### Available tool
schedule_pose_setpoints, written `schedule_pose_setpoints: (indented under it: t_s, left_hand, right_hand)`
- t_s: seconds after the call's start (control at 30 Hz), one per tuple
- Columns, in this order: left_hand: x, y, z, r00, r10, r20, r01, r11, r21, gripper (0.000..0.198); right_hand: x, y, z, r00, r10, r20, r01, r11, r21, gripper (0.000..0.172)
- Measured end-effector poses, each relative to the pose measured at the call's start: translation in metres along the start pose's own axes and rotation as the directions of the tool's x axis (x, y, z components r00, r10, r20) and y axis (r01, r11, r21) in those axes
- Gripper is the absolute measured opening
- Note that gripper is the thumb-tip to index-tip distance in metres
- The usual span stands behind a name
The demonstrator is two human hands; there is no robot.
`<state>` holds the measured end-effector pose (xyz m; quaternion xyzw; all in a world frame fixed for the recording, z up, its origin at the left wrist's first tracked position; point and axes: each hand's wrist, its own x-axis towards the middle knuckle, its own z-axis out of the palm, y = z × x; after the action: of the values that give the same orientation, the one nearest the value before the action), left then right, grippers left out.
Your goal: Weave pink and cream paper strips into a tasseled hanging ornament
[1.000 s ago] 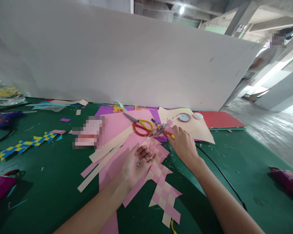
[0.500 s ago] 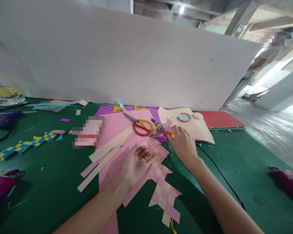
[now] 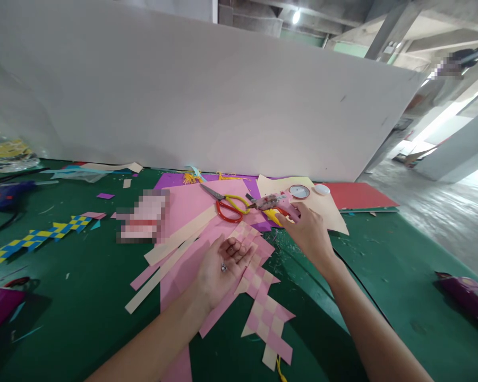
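Observation:
My left hand (image 3: 225, 270) is palm up above the pink paper, fingers loosely curled, with a small shiny bead-like piece (image 3: 223, 267) in its palm. My right hand (image 3: 308, 231) is closed around the back of a pink hot glue gun (image 3: 276, 200), whose dark nozzle points left. Part of the gun's handle is hidden by my fingers. Beside my left hand lies a woven pink-and-cream paper strip (image 3: 266, 313) with zigzag edges and a yellow cord at its near end. Scissors (image 3: 229, 207) with red and yellow handles lie just left of the nozzle.
Cream paper strips (image 3: 179, 239) lie on pink paper (image 3: 179, 318). A round tin (image 3: 299, 191) and white lid (image 3: 322, 189) sit on cream paper. Left is a blue-yellow woven strip (image 3: 40, 239). Purple tools (image 3: 466, 297) lie at both sides. A white panel (image 3: 207, 95) stands behind.
My right hand has moved slightly right, and the glue gun has shifted and turned with it, showing more of its body. My left hand stays nearly still with the small piece.

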<state>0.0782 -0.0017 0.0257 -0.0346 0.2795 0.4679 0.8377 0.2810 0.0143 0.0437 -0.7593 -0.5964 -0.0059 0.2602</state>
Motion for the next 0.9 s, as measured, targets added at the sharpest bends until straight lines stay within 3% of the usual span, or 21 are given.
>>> schedule_pose_setpoints:
  t_s: [0.1,0.27,0.5,0.9]
  left_hand:
    - [-0.001,0.004,0.001,0.997,0.075,0.023,-0.075,0.997,-0.010,0.038]
    - [-0.002,0.011,0.002,0.985,0.163,0.058,-0.161,0.986,-0.044,0.039]
    - [0.001,0.013,0.001,0.979,0.206,0.005,-0.206,0.978,-0.032,0.039]
    - [0.000,0.012,0.002,0.980,0.196,0.026,-0.196,0.981,-0.017,0.038]
  right_hand:
    - [-0.005,0.005,-0.010,0.999,-0.011,0.052,0.010,1.000,0.026,0.041]
    - [-0.023,0.012,-0.017,0.988,-0.071,0.139,0.084,0.993,-0.087,0.034]
    - [-0.032,0.014,-0.009,0.982,-0.122,0.147,0.154,0.961,-0.230,0.035]
    - [-0.034,0.017,-0.003,0.959,-0.236,0.155,0.267,0.936,-0.230,0.033]
